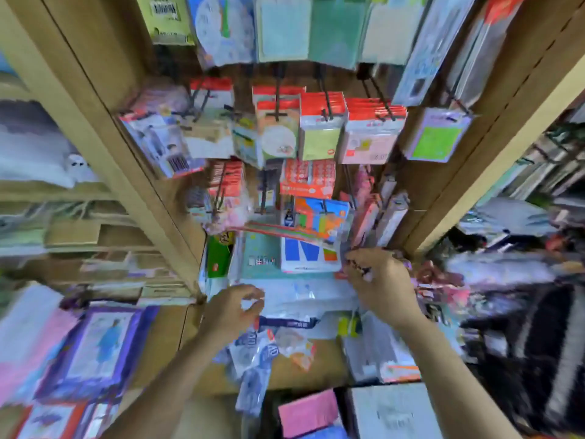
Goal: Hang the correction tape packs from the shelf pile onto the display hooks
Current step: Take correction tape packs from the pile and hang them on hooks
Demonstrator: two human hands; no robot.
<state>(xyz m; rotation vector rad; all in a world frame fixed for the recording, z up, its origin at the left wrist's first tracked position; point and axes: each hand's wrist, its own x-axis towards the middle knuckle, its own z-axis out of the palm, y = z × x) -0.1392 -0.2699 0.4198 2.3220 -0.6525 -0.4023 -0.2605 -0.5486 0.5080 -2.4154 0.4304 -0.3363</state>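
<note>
The frame is blurred by motion. A pile of clear-wrapped packs (253,353) lies on the wooden shelf (177,331) below my hands. My left hand (232,308) hovers over the pile with fingers curled, thumb and fingertips close together; whether it holds anything is unclear. My right hand (378,280) is further right and higher, fingers curled round a small dark and pink item (361,267) beside a blue and white pack (311,253). Black display hooks (277,93) stick out of the back panel above, loaded with red-topped packs (321,128).
Hanging sheets and cards (285,26) fill the top row. Wooden uprights (126,147) frame the bay left and right. A purple framed pack (91,353) lies at lower left, a pink pad (308,413) and a white box (392,413) sit below the shelf.
</note>
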